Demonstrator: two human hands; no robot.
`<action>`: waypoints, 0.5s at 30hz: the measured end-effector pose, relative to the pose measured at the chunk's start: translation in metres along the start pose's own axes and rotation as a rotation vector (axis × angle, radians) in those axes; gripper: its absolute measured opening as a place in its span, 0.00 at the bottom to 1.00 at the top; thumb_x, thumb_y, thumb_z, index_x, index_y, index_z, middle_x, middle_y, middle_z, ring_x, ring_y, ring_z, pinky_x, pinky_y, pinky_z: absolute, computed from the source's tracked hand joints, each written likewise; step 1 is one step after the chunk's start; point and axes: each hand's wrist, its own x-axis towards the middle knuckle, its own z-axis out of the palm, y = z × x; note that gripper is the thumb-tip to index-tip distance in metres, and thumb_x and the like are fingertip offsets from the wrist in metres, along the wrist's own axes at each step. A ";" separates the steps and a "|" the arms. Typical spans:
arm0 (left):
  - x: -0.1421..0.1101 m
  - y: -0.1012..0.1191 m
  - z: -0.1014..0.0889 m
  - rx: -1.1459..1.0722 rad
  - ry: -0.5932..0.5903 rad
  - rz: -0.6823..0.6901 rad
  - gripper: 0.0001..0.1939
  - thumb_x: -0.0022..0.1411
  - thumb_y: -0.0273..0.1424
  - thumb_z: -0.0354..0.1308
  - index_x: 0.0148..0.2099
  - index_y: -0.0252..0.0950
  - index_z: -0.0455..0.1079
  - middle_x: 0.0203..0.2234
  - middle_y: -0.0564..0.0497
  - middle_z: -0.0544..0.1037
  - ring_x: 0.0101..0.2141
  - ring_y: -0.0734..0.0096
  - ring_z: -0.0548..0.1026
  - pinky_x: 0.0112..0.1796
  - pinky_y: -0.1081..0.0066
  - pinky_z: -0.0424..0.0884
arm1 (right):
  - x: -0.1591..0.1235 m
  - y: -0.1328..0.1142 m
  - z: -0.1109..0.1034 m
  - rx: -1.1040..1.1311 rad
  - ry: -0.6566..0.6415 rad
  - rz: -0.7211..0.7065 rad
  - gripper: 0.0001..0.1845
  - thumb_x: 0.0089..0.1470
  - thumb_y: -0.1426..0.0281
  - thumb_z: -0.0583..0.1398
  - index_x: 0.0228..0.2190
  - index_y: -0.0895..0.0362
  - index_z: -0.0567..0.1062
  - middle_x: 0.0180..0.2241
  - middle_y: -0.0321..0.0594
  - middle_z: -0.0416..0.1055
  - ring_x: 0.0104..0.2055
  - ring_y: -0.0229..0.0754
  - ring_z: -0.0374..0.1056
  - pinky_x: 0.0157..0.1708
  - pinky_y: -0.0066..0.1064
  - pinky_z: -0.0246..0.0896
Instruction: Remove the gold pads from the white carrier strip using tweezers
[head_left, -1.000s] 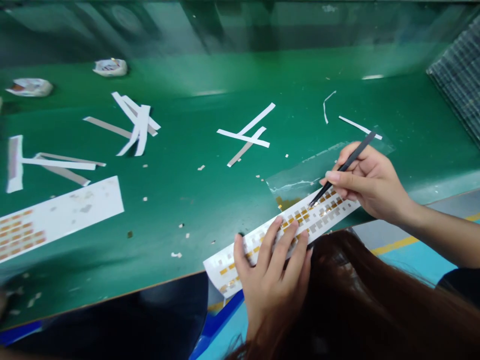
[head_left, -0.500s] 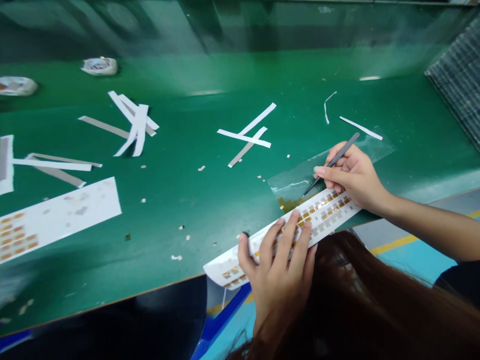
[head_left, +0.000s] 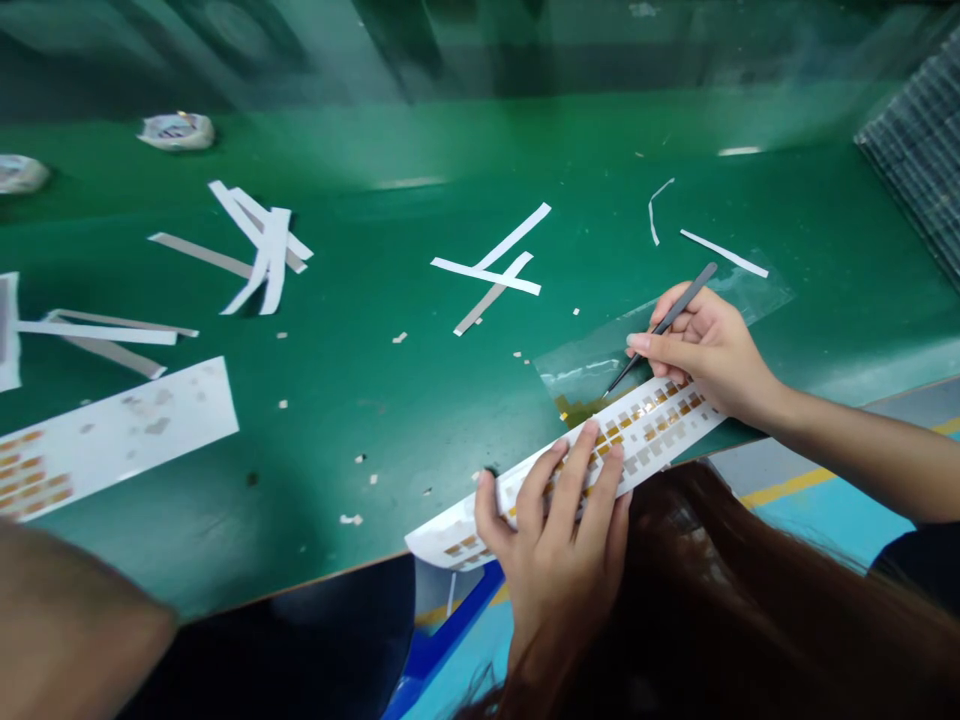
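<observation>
My right hand (head_left: 705, 345) grips dark tweezers (head_left: 667, 318) like a pen, their tip down at the upper edge of a white label sheet (head_left: 442, 530). Rows of small amber and grey pieces cover that sheet, which slants along the table's front edge, its left end overhanging. My left hand (head_left: 559, 545) lies across the sheet with fingers spread, pressing it and hiding part of the rows. Under the tweezers and beyond the sheet is a clear film (head_left: 592, 355), with amber pieces (head_left: 577, 408) by the tip. Whether the tip pinches anything is too small to tell.
White and grey strips (head_left: 487, 272) lie mid-table, with more strips (head_left: 262, 245) to the left. Another sheet with amber pieces (head_left: 180, 410) lies at left. Small scraps (head_left: 351, 519) dot the green table (head_left: 322, 360). A blurred limb (head_left: 75, 620), apparently another person's, intrudes at lower left.
A blurred limb has come into view at lower left. The view has shifted slightly, so things at left appear further left. Both hands and the tweezers keep nearly the same place.
</observation>
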 end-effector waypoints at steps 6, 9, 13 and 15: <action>0.001 0.000 -0.001 -0.009 -0.004 0.002 0.14 0.57 0.31 0.58 0.47 0.40 0.70 0.47 0.49 0.75 0.47 0.60 0.68 0.58 0.49 0.42 | 0.000 -0.001 0.002 0.013 0.003 0.004 0.22 0.38 0.68 0.70 0.29 0.56 0.62 0.19 0.30 0.67 0.16 0.28 0.59 0.12 0.20 0.49; 0.000 0.000 0.000 -0.023 -0.010 -0.018 0.14 0.57 0.31 0.58 0.47 0.40 0.70 0.47 0.49 0.75 0.47 0.60 0.68 0.57 0.48 0.43 | 0.000 -0.001 0.002 -0.006 0.004 0.022 0.22 0.39 0.67 0.70 0.29 0.56 0.61 0.19 0.30 0.67 0.15 0.28 0.59 0.11 0.21 0.47; 0.000 0.001 0.002 -0.027 0.021 -0.023 0.12 0.57 0.30 0.58 0.46 0.41 0.71 0.47 0.49 0.75 0.47 0.60 0.68 0.57 0.48 0.43 | 0.002 -0.001 0.002 0.008 -0.005 0.032 0.22 0.39 0.67 0.70 0.29 0.56 0.62 0.19 0.31 0.69 0.15 0.28 0.57 0.11 0.22 0.45; -0.001 0.001 0.002 -0.018 0.014 -0.013 0.13 0.57 0.30 0.57 0.46 0.42 0.71 0.48 0.49 0.75 0.47 0.61 0.68 0.57 0.48 0.43 | 0.002 -0.002 0.001 0.054 -0.002 0.041 0.22 0.39 0.67 0.70 0.29 0.56 0.62 0.18 0.30 0.68 0.15 0.28 0.57 0.11 0.22 0.42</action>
